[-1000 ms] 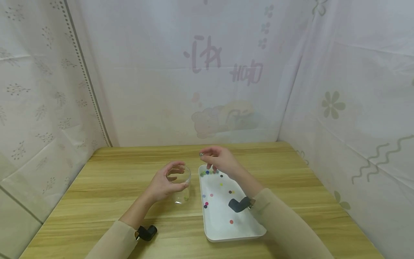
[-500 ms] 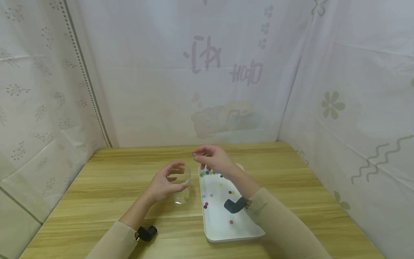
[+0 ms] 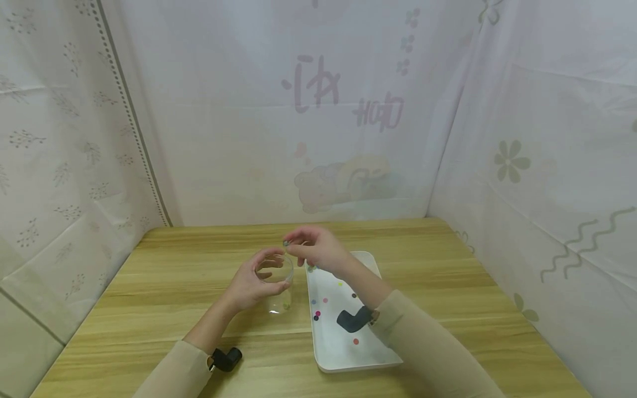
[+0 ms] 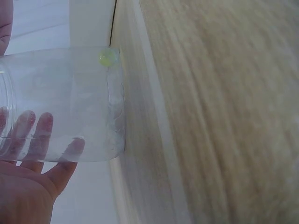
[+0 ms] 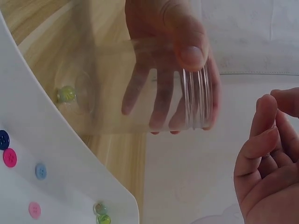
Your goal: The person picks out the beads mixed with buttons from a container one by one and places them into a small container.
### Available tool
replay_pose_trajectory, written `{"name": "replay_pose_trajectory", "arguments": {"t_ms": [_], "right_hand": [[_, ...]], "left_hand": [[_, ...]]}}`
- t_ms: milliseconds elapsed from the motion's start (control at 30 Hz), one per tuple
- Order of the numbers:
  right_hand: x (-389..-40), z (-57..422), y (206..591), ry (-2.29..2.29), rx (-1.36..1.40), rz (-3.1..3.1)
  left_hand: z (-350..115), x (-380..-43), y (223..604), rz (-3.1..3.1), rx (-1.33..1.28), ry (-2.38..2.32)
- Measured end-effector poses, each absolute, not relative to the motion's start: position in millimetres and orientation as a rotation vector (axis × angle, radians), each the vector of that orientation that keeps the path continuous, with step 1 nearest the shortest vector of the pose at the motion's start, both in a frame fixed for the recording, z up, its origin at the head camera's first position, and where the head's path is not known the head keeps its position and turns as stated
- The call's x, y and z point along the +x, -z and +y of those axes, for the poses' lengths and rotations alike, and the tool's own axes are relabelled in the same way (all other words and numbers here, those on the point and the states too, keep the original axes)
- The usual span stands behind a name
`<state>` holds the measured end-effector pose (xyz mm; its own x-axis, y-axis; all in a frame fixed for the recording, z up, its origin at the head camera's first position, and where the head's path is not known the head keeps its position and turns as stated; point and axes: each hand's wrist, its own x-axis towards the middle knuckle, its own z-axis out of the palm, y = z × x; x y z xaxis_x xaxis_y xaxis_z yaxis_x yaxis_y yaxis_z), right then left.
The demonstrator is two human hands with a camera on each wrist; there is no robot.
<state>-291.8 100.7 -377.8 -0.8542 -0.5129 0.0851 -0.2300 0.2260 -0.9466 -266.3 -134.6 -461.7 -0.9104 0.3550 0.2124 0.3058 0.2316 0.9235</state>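
A clear jar (image 3: 276, 301) stands upright on the wooden table, its threaded mouth showing in the right wrist view. My left hand (image 3: 251, 283) grips it near the rim, thumb in front and fingers behind. One yellow-green marble (image 4: 108, 57) lies at the bottom of the jar. Thumb and fingertips of my right hand (image 3: 320, 251) pinch a small greyish marble (image 3: 286, 243) just above the far right edge of the jar's mouth. That marble is hidden by the fingers in the right wrist view.
Right of the jar lies a white tray (image 3: 343, 356), partly under my right forearm. It bears several coloured buttons, among them a red button (image 3: 355, 341) and a light blue button (image 5: 40, 171). Marbles (image 5: 102, 213) sit in its far left corner. Patterned curtains (image 3: 318, 166) surround the table.
My right hand has moved left from over the tray's far end to the jar's mouth, carrying the marble. My left hand and the jar have stayed in place.
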Motion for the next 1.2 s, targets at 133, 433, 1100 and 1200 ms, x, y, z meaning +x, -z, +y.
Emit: {"name": "replay_pose_trajectory", "arguments": {"t_ms": [133,433,1100,1200], "right_hand": [[-290.0,95.1,380.1,1.665,-0.733,2.235],[-285.3,85.6,385.4,1.619,-0.765,2.255],[-287.3,81.8,389.8,1.550,-0.810,2.318],[-289.4,84.6,390.4,1.573,-0.775,2.312]], "left_hand": [[-135.0,-266.4,461.9,2.431,0.649,-1.804],[-135.3,-266.5,463.4,2.435,0.652,-1.792],[-135.6,-266.6,462.4,2.436,0.659,-1.801],[-135.8,-266.4,461.9,2.441,0.662,-1.795]]}}
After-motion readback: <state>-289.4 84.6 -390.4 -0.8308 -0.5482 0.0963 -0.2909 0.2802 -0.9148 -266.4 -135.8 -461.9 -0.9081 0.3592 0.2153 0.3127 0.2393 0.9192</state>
